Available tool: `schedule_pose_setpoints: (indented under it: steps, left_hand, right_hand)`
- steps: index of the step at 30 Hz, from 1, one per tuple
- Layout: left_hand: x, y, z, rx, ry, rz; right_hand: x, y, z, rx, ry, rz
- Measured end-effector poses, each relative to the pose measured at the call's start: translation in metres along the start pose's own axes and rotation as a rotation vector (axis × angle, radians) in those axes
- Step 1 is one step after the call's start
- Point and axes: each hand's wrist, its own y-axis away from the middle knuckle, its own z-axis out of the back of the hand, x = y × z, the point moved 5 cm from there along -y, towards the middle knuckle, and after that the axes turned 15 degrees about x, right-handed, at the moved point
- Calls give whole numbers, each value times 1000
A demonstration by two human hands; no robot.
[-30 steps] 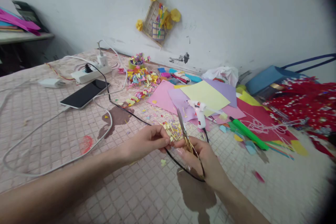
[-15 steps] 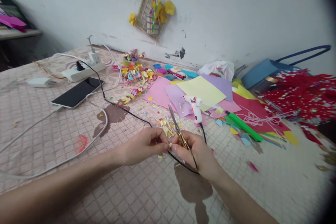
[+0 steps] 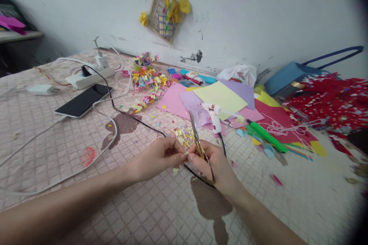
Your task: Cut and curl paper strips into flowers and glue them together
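Head view: shows left hand (image 3: 165, 157) and right hand (image 3: 214, 162) close together over the patterned tablecloth (image 3: 149, 206), nearer the wearer than the white glue gun (image 3: 214, 118), taken as landmark. Pinches in the left hand, between thumb and forefinger, one tiny pale scrap (image 3: 186, 153). Appears to meet the same scrap from the opposite side with right thumb and fingertip; cannot tell firmness of that contact. Locates the scrap on the near left of the glue gun, between both sets of fingertips: right of the left grip, left of the right grip, about equally close to each. Cannot read its long axis: too small, partly covered. Grips gold-handled scissors (image 3: 197, 139) in the right hand as well, with handles against the palm, long axis running away from the wearer, tips left of the glue gun. Finds blades nearly together, directed past the scrap rather than at it. Records loose paper clippings (image 3: 183, 138) just beyond the fingertips, left of the glue gun.
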Motion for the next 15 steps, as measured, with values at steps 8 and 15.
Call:
schedule_pose_setpoints:
  steps: [8, 15]
  left_hand:
    - [-2, -3, 1, 35, 8, -7]
    - [-1, -2, 1, 22, 5, -8]
  right_hand:
    - [-5, 0, -1, 39, -38, -29]
    - [-1, 0, 1, 30, -5, -19]
